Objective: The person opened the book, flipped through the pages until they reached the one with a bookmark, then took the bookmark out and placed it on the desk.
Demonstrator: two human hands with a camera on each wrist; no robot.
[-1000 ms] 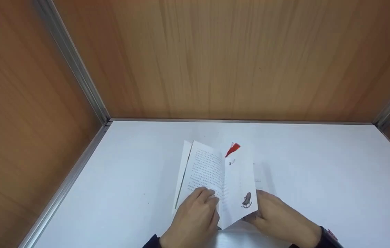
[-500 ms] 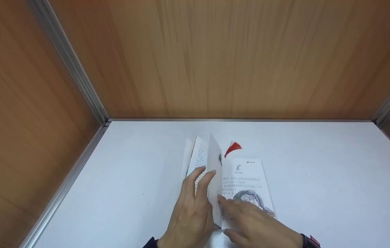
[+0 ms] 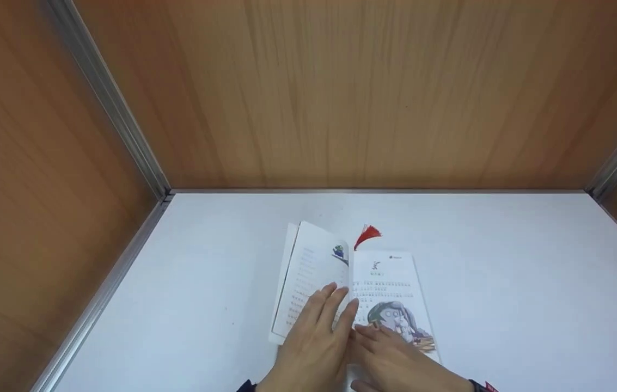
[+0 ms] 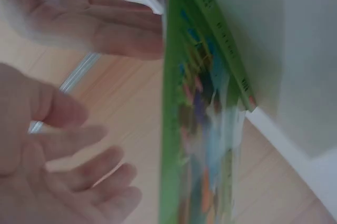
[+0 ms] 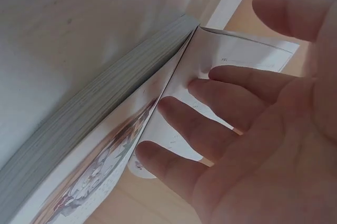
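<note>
The open picture book (image 3: 352,288) lies on the near middle of the white bench (image 3: 504,283); left hand (image 3: 313,340) and right hand (image 3: 395,359) press flat, fingers straight; pages look thin, bendy, easily torn; lift by edges.

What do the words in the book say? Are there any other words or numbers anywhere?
None can be read.
Left page of the open book: rows of print, too faint and small to read.
Right page: a small heading and lines of print above a picture, too small to read.
Green cover in the left wrist view: some marks along the edge, blurred.
Red tassel, white table, wooden walls: no writing.
</note>
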